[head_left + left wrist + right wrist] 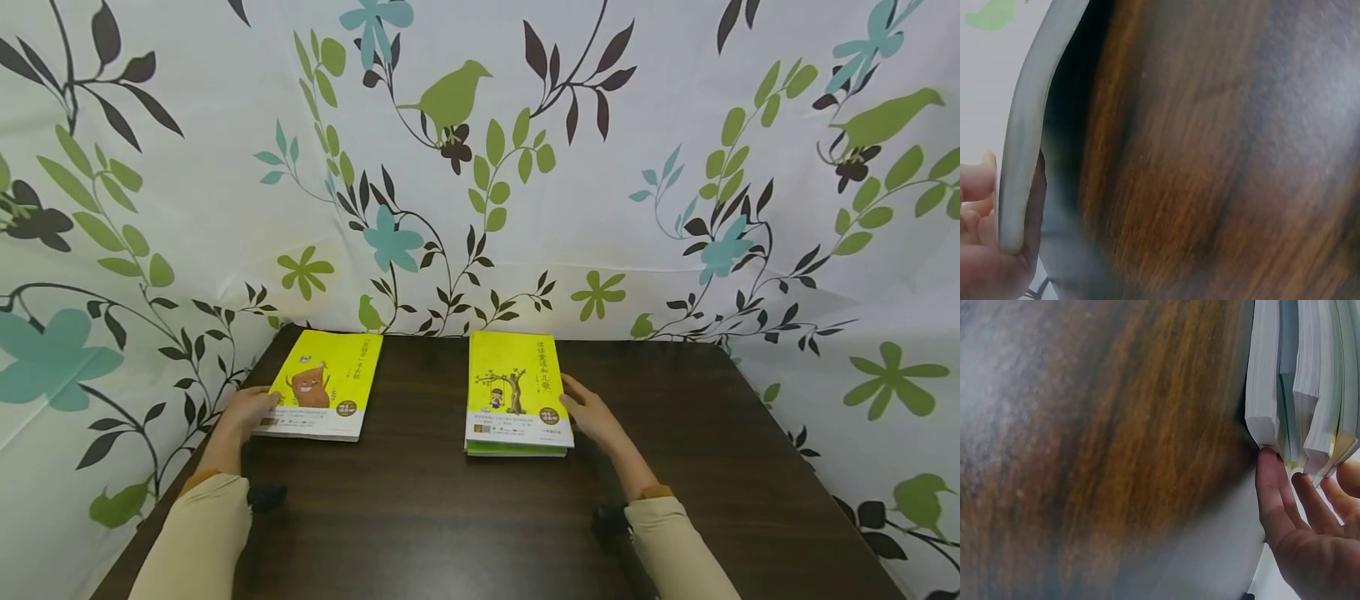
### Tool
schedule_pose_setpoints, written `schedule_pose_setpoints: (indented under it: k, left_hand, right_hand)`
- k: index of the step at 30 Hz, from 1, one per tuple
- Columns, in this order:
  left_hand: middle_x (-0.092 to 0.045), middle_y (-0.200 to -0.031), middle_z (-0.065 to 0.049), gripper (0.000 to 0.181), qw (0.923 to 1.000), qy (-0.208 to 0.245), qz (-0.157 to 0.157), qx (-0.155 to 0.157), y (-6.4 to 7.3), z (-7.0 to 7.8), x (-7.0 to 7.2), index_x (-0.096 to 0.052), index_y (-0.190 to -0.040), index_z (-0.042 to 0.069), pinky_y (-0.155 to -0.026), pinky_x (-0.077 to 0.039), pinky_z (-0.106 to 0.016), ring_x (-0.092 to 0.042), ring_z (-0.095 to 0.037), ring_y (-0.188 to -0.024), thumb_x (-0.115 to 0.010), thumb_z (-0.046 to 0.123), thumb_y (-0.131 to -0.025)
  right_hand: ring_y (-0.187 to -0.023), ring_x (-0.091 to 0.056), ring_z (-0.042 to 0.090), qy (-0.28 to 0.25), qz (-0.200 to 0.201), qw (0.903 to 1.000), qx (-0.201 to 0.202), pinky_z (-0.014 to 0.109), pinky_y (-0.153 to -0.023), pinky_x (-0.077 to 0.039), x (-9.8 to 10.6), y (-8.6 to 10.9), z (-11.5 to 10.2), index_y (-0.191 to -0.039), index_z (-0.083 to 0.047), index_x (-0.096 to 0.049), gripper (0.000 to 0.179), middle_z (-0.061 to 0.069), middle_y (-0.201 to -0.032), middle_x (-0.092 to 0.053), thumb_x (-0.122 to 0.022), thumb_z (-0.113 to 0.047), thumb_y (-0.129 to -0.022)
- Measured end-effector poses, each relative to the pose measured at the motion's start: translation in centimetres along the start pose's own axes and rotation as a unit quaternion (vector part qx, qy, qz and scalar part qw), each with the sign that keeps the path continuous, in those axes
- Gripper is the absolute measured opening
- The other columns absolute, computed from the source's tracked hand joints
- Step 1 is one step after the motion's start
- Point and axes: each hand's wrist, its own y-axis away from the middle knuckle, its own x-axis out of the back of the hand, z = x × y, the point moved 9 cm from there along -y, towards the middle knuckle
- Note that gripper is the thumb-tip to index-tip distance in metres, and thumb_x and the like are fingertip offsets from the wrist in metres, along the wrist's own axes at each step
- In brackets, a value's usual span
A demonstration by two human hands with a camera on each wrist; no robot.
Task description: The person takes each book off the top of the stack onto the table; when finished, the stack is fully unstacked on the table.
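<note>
On the left of the table, my left hand [251,409] pinches the left edge of a yellow paperback book [330,367] with a brown cartoon figure on its cover. The left wrist view shows the book's pale edge [1022,137] between the thumb and fingers of that hand [1007,269]. A stack of books [504,429] lies near the middle, its top one yellow with a tree and a child on a swing. My right hand [595,414] is at the stack's right side. Its extended fingers [1270,487] touch the uneven edges of several books [1310,394] in the right wrist view.
The dark wooden table [420,517] carries both the single book and the stack, with a gap of tabletop between them. A white cloth [570,208] printed with leaves, birds and flowers hangs behind the table and along its sides.
</note>
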Motion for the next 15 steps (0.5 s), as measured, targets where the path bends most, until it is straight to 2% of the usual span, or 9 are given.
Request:
schedule_pose_setpoints:
  k: [3, 6, 8, 12, 15]
  left_hand:
    - [-0.035, -0.140, -0.040, 0.061, 0.9985, -0.042, 0.010, -0.034, 0.0, 0.6, 0.1, -0.029, -0.141, -0.021, -0.106, -0.035, -0.057, -0.042, -0.047, -0.120, -0.039, 0.022, -0.099]
    - [-0.042, -0.133, -0.042, 0.059, 0.9933, -0.095, 0.032, -0.057, 0.3, 1.4, 0.4, -0.038, -0.134, -0.024, -0.102, -0.039, -0.057, -0.046, -0.049, -0.116, -0.041, 0.022, -0.098]
    - [-0.049, -0.122, -0.042, 0.057, 0.9894, -0.123, 0.046, -0.062, 0.6, 1.9, 0.6, -0.046, -0.127, -0.024, -0.095, -0.044, -0.056, -0.050, -0.049, -0.108, -0.040, 0.024, -0.097]
    - [-0.053, -0.100, -0.033, 0.055, 0.9882, -0.127, 0.065, -0.056, 1.3, 2.5, 0.7, -0.054, -0.115, -0.022, -0.078, -0.046, -0.048, -0.050, -0.040, -0.092, -0.034, 0.026, -0.097]
    - [-0.054, -0.110, -0.036, 0.055, 0.9861, -0.128, 0.088, -0.059, 1.8, 3.4, 1.1, -0.054, -0.122, -0.020, -0.085, -0.047, -0.053, -0.052, -0.046, -0.101, -0.031, 0.025, -0.099]
  right_hand:
    - [-0.113, -0.057, 0.029, 0.005, 0.000, 1.0000, 0.001, 0.042, -0.087, -0.055, 0.0, 0.1, 0.0, -0.157, -0.020, -0.024, 0.056, 0.016, -0.157, -0.031, -0.043, -0.028, -0.105]
    - [-0.113, -0.057, 0.029, 0.005, 0.000, 1.0000, 0.004, 0.040, -0.085, -0.056, 0.1, 0.1, -0.1, -0.157, -0.021, -0.024, 0.055, 0.016, -0.157, -0.032, -0.043, -0.029, -0.105]
    - [-0.111, -0.058, 0.029, 0.006, 0.002, 1.0000, 0.005, 0.039, -0.083, -0.056, 0.1, 0.1, -0.2, -0.157, -0.021, -0.025, 0.055, 0.016, -0.156, -0.033, -0.043, -0.029, -0.105]
    - [-0.110, -0.058, 0.028, 0.006, 0.003, 1.0000, 0.003, 0.038, -0.083, -0.056, 0.0, 0.1, -0.1, -0.156, -0.021, -0.025, 0.055, 0.016, -0.156, -0.033, -0.043, -0.029, -0.105]
    - [-0.110, -0.058, 0.028, 0.004, 0.001, 1.0000, 0.001, 0.038, -0.083, -0.056, 0.0, 0.1, 0.0, -0.156, -0.022, -0.026, 0.055, 0.015, -0.156, -0.033, -0.044, -0.030, -0.105]
